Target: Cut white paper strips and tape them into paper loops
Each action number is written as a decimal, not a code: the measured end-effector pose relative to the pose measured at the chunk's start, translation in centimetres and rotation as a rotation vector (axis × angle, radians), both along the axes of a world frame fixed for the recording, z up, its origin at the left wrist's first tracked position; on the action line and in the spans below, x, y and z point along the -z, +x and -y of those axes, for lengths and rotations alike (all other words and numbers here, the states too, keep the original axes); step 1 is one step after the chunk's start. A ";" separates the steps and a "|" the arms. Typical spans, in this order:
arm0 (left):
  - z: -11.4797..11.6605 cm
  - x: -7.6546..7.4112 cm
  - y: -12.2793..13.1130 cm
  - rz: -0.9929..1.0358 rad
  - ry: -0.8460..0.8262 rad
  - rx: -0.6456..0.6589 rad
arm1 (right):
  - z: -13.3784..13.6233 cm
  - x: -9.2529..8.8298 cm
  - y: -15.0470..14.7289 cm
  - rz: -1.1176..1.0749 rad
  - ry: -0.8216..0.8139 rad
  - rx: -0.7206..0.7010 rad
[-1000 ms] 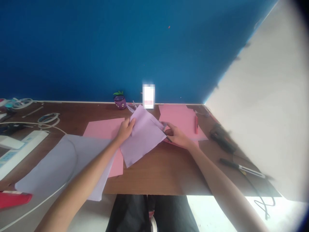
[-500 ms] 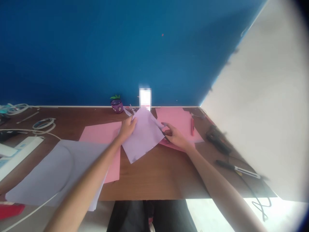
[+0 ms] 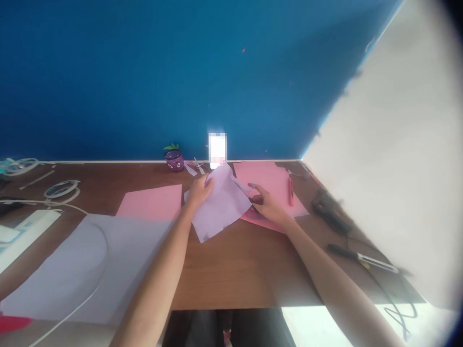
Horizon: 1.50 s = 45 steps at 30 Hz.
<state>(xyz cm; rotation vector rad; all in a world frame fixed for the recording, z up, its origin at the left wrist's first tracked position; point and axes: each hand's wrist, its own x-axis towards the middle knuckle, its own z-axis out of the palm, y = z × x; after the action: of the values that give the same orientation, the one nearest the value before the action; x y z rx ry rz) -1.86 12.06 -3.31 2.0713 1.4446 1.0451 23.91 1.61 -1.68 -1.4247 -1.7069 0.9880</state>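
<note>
My left hand is closed on the left edge of a lilac sheet of paper, thumb on top, and holds it tilted above the table. At the sheet's right edge my right hand is closed around dark-handled scissors, whose blades are mostly hidden by paper and fingers. A narrow lilac strip curls away from that edge beside my extended forefinger. Pink sheets lie behind and under the right hand.
Lilac sheets and a pink sheet lie at left, crossed by a white cable. A purple pot, a bright screen, a red pen-like object, a black-handled tool and a white power strip stand around.
My left hand and the lilac sheet have shifted slightly to the right. The right hand has moved a little right too, still at the sheet's edge. The view has shifted slightly.
</note>
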 end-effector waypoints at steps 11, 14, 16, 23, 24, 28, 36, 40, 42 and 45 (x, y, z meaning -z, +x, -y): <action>-0.2 -1.0 -0.3 0.160 -0.044 -0.016 | 0.1 -0.9 -1.2 -0.051 -0.026 0.011; -1.2 -2.7 -0.8 0.168 -0.063 0.004 | -0.9 -1.5 -1.4 -0.058 -0.008 -0.003; -2.0 -4.1 -1.0 0.166 -0.053 0.025 | -2.0 -2.1 -1.4 -0.077 0.025 -0.004; -2.4 -8.6 -1.2 0.207 -0.013 -0.005 | -6.3 -6.2 -0.6 -0.149 -0.112 -0.124; -2.2 -9.2 -1.2 0.206 -0.008 -0.023 | -6.7 -7.2 -0.5 -0.138 -0.134 -0.146; -1.5 -11.6 -1.6 0.287 -0.006 -0.094 | -7.1 -11.2 -0.4 -0.115 -0.136 -0.241; 2.4 -16.1 -1.3 0.452 -0.323 -0.041 | -3.4 -17.1 0.5 -0.014 -0.123 -0.235; 3.6 -17.2 -1.8 0.450 -0.399 0.019 | -2.0 -18.2 1.0 0.142 -0.095 -0.122; 3.6 -17.2 -2.2 0.452 -0.428 0.015 | -1.8 -18.2 1.1 0.159 -0.047 -0.085; 3.5 -17.0 -2.6 0.445 -0.502 -0.006 | -1.6 -18.1 0.9 0.133 -0.014 -0.111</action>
<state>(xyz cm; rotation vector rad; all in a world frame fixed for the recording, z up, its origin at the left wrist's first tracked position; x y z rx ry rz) -4.51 8.58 13.68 1.3810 1.3113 0.9461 24.82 3.20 16.44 -1.4462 -1.8968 0.9851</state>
